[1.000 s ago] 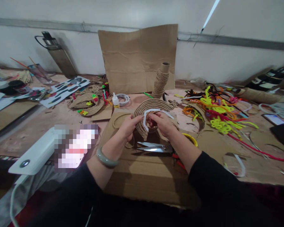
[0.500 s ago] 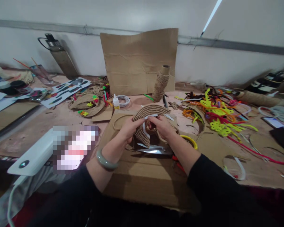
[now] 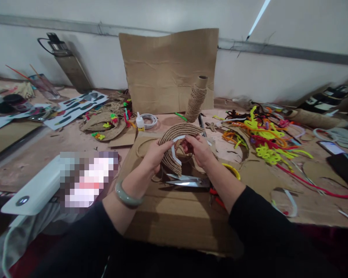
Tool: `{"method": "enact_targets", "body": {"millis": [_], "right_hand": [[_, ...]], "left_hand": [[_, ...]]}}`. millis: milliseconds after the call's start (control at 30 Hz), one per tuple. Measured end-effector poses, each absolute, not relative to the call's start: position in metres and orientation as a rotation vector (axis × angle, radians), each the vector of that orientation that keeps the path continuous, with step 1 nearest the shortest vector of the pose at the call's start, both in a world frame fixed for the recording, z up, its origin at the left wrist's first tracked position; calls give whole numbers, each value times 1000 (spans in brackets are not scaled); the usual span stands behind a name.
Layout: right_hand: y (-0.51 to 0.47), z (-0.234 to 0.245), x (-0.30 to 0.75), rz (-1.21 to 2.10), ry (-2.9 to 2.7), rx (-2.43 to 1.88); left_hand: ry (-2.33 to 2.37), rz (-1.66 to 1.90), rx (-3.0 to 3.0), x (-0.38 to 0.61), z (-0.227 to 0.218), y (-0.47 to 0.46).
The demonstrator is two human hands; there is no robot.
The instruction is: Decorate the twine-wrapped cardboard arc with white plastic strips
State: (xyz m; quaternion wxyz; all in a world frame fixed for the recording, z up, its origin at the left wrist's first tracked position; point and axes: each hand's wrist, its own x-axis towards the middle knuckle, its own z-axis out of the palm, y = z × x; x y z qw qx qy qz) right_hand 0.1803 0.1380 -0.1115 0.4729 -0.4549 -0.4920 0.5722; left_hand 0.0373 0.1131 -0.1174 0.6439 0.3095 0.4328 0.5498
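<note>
My left hand is closed on the left side of a curved, arch-shaped piece covered in rows of brown twine, its thumb lying over the rows. A narrow white strip, whose material I cannot make out, follows the inner edge of the arch and bends at its lower end. The fingers of my right hand pinch the strip's upper part near the arch's inner edge. Below the hands, scissors lie with blades apart on a cardboard sheet. My right forearm partly hides their handles.
Behind the arch stand a twine roll, a small glue bottle and an upright cardboard panel. Bright pipe cleaners pile up at the right. At the left lie a white device and a lit, blurred-out phone.
My right hand has shifted slightly along the strip and its fingers have opened a little from the curled pinch. More of the white strip now lies against the arch's inner edge. The view has tilted slightly.
</note>
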Motion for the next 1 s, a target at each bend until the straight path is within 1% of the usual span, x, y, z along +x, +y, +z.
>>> {"method": "enact_targets", "body": {"millis": [167,433,767,1000], "right_hand": [[135,-111,177,1409,-1284,-1168],[135,-112,175,1298,-1375,-1203],[139,-111,180,1419,-1187,-1128],[135,-112,176,1408,-1275,-1082]], "left_hand": [[992,1218,717,38,-118,111],[1010,1179,732,42,-121,112],[1028,1236,726,38,-119,113],[988,1234,716,39,-116,112]]}}
